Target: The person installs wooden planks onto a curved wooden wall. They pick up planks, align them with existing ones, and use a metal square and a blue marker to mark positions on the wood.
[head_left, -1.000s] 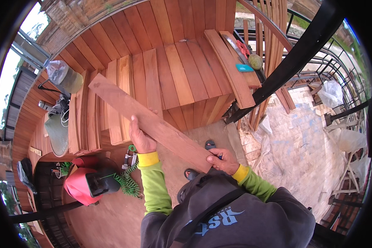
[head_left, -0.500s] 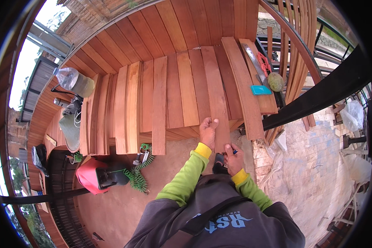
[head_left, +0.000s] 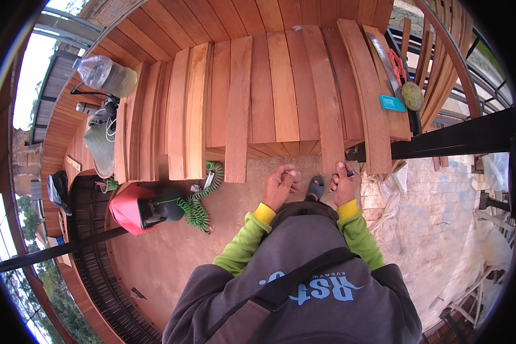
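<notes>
My right hand [head_left: 345,184] is closed around a slim dark blue pen [head_left: 350,174], its tip pointing down toward my body. That hand lies at the near end of a reddish wooden board [head_left: 327,109], which sticks out past the front edge of the slatted wooden bench [head_left: 285,86]. To the left of this end, my left hand [head_left: 282,184] hovers over the floor, apart from the board. Its fingers are loosely bent, with a gap to the thumb, and nothing shows in them.
More loose boards [head_left: 238,109] overhang the bench front. At the right lie a handsaw [head_left: 382,60] with a red handle, a turquoise box [head_left: 391,103] and a round greenish fruit-like object [head_left: 412,96]. A large bottle [head_left: 106,75], red-black machine [head_left: 137,209] and coiled green hose [head_left: 196,212] are leftward.
My left hand has let go of the board and drawn back to its left. My right hand stays near the board's end with the pen. The view has shifted, so the bench appears higher.
</notes>
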### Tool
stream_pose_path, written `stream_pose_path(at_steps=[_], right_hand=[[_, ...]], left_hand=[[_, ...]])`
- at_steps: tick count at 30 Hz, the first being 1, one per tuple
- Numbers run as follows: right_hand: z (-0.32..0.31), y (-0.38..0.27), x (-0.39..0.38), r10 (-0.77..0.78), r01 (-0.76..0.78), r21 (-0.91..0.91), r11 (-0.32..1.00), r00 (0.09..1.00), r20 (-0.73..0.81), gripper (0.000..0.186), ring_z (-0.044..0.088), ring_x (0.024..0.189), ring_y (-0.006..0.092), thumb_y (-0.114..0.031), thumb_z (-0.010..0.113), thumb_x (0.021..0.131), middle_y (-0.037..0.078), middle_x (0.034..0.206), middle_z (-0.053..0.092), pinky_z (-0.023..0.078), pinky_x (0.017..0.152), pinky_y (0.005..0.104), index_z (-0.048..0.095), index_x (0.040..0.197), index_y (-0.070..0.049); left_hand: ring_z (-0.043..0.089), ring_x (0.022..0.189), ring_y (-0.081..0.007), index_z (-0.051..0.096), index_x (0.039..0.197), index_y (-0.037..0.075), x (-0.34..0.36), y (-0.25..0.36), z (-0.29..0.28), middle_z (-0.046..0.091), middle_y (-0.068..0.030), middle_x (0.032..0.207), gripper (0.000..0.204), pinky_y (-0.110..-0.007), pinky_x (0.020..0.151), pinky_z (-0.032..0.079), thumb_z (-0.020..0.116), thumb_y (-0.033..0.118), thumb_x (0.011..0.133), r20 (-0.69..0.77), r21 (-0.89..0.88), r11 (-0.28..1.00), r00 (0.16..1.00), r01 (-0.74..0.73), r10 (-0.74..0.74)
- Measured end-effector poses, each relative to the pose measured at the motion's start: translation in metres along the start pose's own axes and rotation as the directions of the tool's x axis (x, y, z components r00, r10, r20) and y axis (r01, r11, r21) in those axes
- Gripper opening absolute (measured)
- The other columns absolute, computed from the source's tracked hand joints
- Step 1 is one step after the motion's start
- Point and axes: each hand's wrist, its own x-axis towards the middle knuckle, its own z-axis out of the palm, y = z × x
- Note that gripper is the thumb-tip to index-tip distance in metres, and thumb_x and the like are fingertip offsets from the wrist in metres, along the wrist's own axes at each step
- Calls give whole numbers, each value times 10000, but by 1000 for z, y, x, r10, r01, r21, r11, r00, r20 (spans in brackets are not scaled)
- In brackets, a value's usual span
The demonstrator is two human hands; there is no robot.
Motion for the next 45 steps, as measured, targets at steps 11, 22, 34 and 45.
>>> stream_pose_path(at_steps=[11, 22, 34, 45], right_hand=[[3, 9, 2, -69, 64, -44, 997, 990, -124, 215, 410, 485, 77, -231, 669, 873, -23, 663, 471, 305, 364, 212, 569, 977, -70], [3, 17, -6, -110, 106, -34, 994, 983, -148, 162, 414, 488, 70, -207, 658, 874, -34, 662, 466, 303, 358, 205, 558, 937, -96], [4, 21, -11, -120, 126, 33, 991, 981, -154, 139, 416, 474, 58, -173, 649, 877, -36, 660, 470, 291, 342, 196, 555, 936, -89], [-1, 22, -10, -66, 72, 54, 996, 991, -115, 153, 419, 472, 54, -195, 650, 882, -26, 663, 478, 287, 338, 193, 547, 903, -84]], left_hand=[[526, 529, -92, 592, 947, -1, -55, 9, -155, 591, -54, 693, 288, -210, 479, 421, 514, 276, 960, -560, -14, 978, 813, -206, 163], [612, 577, -148, 599, 1011, 10, -1, 5, -155, 626, -68, 747, 300, -267, 479, 503, 545, 295, 935, -242, -175, 985, 969, 2, -45], [422, 417, -121, 477, 882, 133, 23, 20, -153, 469, -14, 578, 265, -254, 363, 329, 476, 391, 942, 317, -673, 706, 948, 221, 5], [408, 416, -102, 488, 970, 84, 25, 19, -146, 460, -11, 579, 320, -236, 381, 362, 448, 400, 945, 489, -737, 595, 861, 320, 143]])
